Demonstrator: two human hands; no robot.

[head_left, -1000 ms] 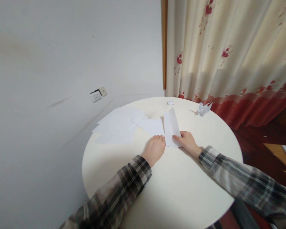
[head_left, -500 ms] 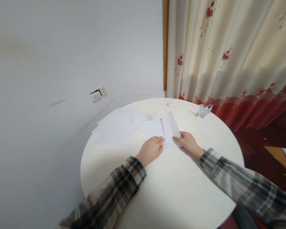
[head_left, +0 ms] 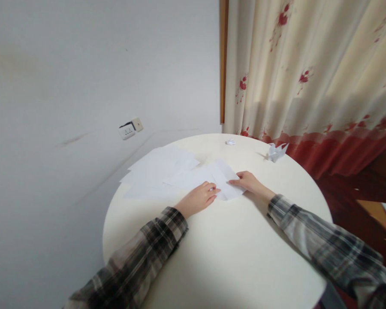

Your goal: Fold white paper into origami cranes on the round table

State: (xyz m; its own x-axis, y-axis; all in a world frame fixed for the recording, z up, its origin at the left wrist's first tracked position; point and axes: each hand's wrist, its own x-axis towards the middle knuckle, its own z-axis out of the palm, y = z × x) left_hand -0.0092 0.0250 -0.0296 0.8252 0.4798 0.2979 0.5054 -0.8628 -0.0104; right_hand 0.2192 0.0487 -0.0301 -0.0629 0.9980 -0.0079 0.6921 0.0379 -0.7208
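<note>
A white sheet of paper (head_left: 224, 175) lies on the table between my hands, with a crease or edge line running down it. My right hand (head_left: 251, 183) pinches its right edge, thumb on top and fingers underneath. At its near left side my left hand (head_left: 199, 198) is closed, with curled fingers and thumb at the paper's edge; the exact grip is partly hidden. Just left of this sheet, more white paper (head_left: 186, 178) reaches out from a spread of loose sheets (head_left: 154, 171).
The round white table (head_left: 231, 249) stands near a wall with a socket (head_left: 127, 131). A small crumpled paper piece (head_left: 230, 142) lies at the far edge. A folded paper crane (head_left: 275, 152) sits at the far right. Beyond hangs a flowered curtain (head_left: 302, 86).
The sheet between my hands has turned and lies lower, its top end tilted to the left. Both hands have shifted slightly left, and my left fingers are more curled.
</note>
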